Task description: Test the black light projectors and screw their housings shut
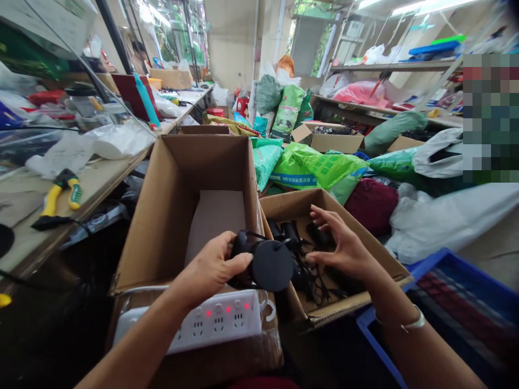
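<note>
Black device is in the left hand, up in front of where the two cartons meet. Round flat face towards camera, thin black cord along its top. Left thumb lies along its side, fingers mostly hidden behind; grip is closed around the body.

Right hand is over the small carton, thumb and fingers spread wide, nothing gripped. Can't tell if the thumb tip touches the cords below it. Pale bracelet on that wrist.

Small carton: open top, more black parts and tangled cords inside. It sits askew, just beside the big carton, also open, pale panel inside.

Nearer the person: white power strip on a taped box, red lights lit, left forearm crossing in front of it. White hook at its right end.

Right: blue crate near the small carton. Left: bench with yellow-handled pliers near its edge. Beyond the cartons: green bags, a dark red bundle, another open carton.
</note>
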`<action>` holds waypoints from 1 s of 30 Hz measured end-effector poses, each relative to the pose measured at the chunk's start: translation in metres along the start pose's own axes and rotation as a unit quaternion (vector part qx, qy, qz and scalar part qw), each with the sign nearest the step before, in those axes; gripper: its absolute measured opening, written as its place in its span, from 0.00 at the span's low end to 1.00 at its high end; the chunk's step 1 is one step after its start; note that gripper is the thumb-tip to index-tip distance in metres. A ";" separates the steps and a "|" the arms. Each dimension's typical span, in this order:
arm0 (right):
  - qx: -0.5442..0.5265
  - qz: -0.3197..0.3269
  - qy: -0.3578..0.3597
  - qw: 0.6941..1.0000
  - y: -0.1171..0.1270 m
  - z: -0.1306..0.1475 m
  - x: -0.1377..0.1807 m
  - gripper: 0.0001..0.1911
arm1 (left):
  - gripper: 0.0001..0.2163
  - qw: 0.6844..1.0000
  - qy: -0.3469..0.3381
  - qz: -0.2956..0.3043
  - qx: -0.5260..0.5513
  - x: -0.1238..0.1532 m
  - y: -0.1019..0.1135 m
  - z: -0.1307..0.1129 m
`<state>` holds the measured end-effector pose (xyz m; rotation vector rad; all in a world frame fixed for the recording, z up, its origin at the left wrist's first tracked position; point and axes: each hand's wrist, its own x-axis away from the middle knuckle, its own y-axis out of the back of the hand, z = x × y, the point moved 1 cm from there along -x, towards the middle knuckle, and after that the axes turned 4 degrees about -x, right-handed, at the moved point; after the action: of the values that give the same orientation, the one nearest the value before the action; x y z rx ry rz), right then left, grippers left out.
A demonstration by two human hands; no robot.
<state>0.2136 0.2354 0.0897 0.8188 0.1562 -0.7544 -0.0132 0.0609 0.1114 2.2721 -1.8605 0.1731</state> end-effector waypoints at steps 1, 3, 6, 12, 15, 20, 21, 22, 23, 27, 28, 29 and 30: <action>-0.029 0.036 -0.047 0.998 -0.002 -0.012 0.005 0.48 | 0.11 0.999 0.009 -0.009 0.034 0.005 0.004 0.001; -0.088 0.134 -0.140 0.977 -0.018 -0.034 0.018 0.51 | 0.14 0.995 0.017 -0.020 0.097 0.015 0.010 0.002; -0.126 0.155 -0.197 0.960 -0.061 -0.058 0.037 0.48 | 0.17 0.987 0.017 -0.014 0.161 0.024 0.013 0.001; -0.057 -0.024 -0.209 0.976 -0.124 -0.074 0.032 0.35 | 0.14 0.983 -0.016 0.022 0.182 0.038 0.017 0.000; -0.033 -0.053 -0.174 0.983 -0.124 -0.071 0.019 0.20 | 0.11 0.988 -0.029 0.026 0.150 0.046 0.022 0.001; -0.020 -0.043 -0.154 0.987 -0.108 -0.049 0.009 0.09 | 0.09 0.996 -0.027 -0.037 0.074 0.068 0.039 -0.002; -0.025 -0.034 -0.158 0.986 -0.105 -0.040 0.010 0.10 | 0.09 0.996 -0.027 -0.063 0.062 0.072 0.044 -0.002; -0.038 -0.013 -0.163 0.986 -0.103 -0.031 0.011 0.11 | 0.10 0.993 -0.031 -0.095 0.055 0.077 0.050 -0.002; -0.057 0.020 -0.165 0.984 -0.103 -0.021 0.014 0.13 | 0.11 0.990 -0.039 -0.129 0.052 0.081 0.056 -0.001; -0.167 0.142 -0.168 0.961 -0.118 0.018 0.028 0.16 | 0.14 0.965 -0.075 -0.233 0.094 0.092 0.076 0.012; -0.192 0.146 -0.169 0.956 -0.125 0.024 0.033 0.17 | 0.14 0.960 -0.076 -0.246 0.112 0.094 0.079 0.017; -0.208 0.142 -0.170 0.953 -0.132 0.029 0.037 0.17 | 0.14 0.956 -0.074 -0.254 0.128 0.095 0.080 0.021; -0.216 0.135 -0.168 0.952 -0.139 0.033 0.042 0.17 | 0.14 0.953 -0.073 -0.260 0.141 0.096 0.080 0.026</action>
<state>0.1469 0.1278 0.0111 0.2783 -0.0943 -0.5606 -0.0735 -0.0518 0.1137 2.9548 -1.2901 0.2028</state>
